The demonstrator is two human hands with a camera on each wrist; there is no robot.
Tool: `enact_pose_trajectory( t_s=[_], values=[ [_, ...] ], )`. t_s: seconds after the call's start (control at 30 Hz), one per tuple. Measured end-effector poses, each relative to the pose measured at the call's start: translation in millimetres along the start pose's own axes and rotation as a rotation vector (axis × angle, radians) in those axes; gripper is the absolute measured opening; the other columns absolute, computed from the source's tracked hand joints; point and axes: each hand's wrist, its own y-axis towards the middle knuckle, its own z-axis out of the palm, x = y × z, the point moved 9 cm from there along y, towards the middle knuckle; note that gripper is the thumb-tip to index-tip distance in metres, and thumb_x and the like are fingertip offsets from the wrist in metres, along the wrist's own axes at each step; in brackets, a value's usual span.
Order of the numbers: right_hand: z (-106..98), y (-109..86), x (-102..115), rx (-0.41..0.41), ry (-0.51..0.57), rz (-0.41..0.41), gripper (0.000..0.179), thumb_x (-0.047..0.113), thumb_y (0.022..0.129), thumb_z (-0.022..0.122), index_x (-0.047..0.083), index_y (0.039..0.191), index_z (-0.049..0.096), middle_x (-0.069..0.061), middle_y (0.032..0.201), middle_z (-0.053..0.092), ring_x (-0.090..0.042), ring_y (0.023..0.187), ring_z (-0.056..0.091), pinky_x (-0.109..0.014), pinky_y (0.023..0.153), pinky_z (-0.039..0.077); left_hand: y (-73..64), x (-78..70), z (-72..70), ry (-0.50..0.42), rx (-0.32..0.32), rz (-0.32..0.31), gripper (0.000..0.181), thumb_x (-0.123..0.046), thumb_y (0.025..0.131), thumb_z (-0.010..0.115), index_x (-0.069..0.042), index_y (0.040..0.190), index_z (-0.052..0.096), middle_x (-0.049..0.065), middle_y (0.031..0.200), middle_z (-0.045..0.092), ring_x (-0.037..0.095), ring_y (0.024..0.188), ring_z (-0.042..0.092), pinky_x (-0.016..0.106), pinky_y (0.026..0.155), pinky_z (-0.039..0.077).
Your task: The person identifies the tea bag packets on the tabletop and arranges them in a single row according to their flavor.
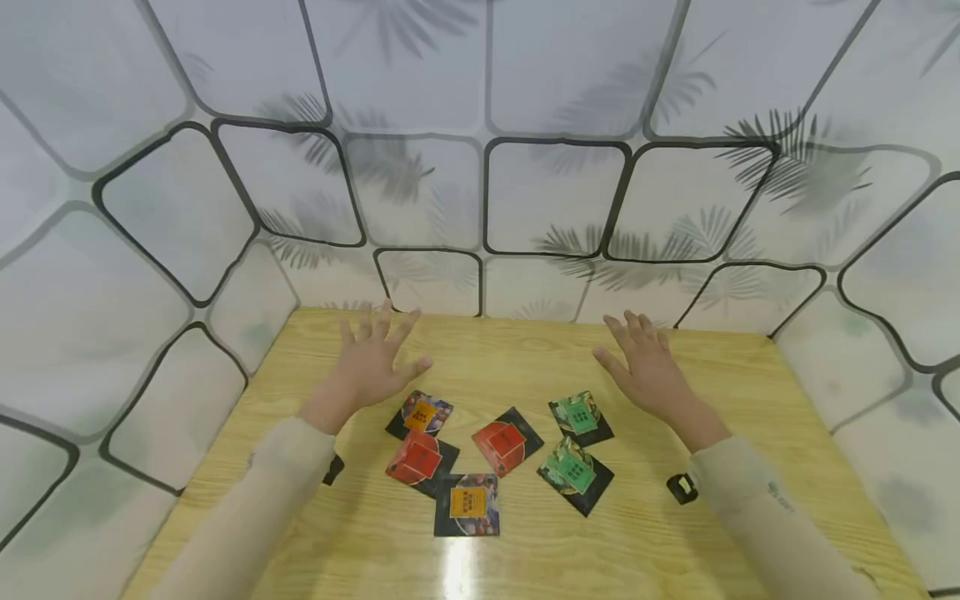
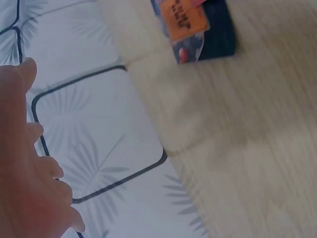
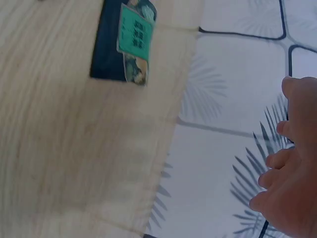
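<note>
My left hand (image 1: 372, 358) is spread above the back left of the table, fingers straight, holding nothing. Nearest to it lies a packet with an orange label (image 1: 420, 415), partly under a red-label packet (image 1: 418, 460). My right hand (image 1: 645, 367) hovers at the back right, fingers extended and nothing in it. Close to that hand is a green-label packet (image 1: 581, 417), with a second green-label packet (image 1: 576, 475) in front of it. Another red-label packet (image 1: 507, 442) lies in the middle. In front sits another orange-label packet (image 1: 467, 505). All are flat, dark and square.
The packets lie on a light wood-grain table (image 1: 360, 550). Pale fabric walls (image 1: 555, 200) with dark outlines and leaf prints rise behind and at both sides. A black wrist strap piece (image 1: 682, 488) shows beneath the right sleeve.
</note>
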Motion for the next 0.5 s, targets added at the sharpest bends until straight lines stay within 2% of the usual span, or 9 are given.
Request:
enact_pose_trajectory(
  t_s=[0.1,0.23,0.4,0.5],
  values=[
    [12,-3.8,8,0.02,0.021,-0.019,0.075,0.051,0.112,0.044,0.007,0.169,0.023,-0.033,0.173,0.012,-0.056,0.16,0.004,-0.078,0.124,0.005,-3.8,-9.8,15.2,-0.027,0.021,0.024,0.083,-0.063,0.105,0.05,-0.029,0.172,0.013,0.028,0.175,0.003,0.06,0.158,-0.008,0.083,0.119,-0.008],
    [27,-9.5,18,0.057,0.056,-0.048,0.073,0.048,0.112,0.046,0.007,0.168,0.026,-0.031,0.174,0.012,-0.053,0.161,0.004,-0.076,0.125,0.005,-10.3,-28.6,33.9,-0.06,0.032,0.085,0.078,-0.06,0.105,0.054,-0.031,0.17,0.024,0.024,0.176,0.01,0.06,0.158,0.0,0.083,0.12,-0.003],
    [49,-16.0,26,0.096,0.074,-0.084,0.069,0.045,0.112,0.048,0.005,0.166,0.031,-0.03,0.172,0.019,-0.053,0.161,0.01,-0.074,0.126,0.009,-17.9,-55.9,59.1,-0.073,0.095,0.167,0.072,-0.057,0.105,0.054,-0.034,0.169,0.028,0.019,0.176,0.016,0.06,0.158,0.009,0.083,0.121,0.006],
    [63,-20.2,26,0.109,0.083,-0.091,0.067,0.041,0.112,0.051,0.005,0.165,0.033,-0.03,0.172,0.022,-0.052,0.16,0.013,-0.073,0.126,0.012,-21.3,-70.9,71.8,-0.098,0.131,0.202,0.069,-0.056,0.106,0.054,-0.032,0.167,0.033,0.02,0.174,0.022,0.061,0.157,0.014,0.083,0.121,0.008]
  ],
)
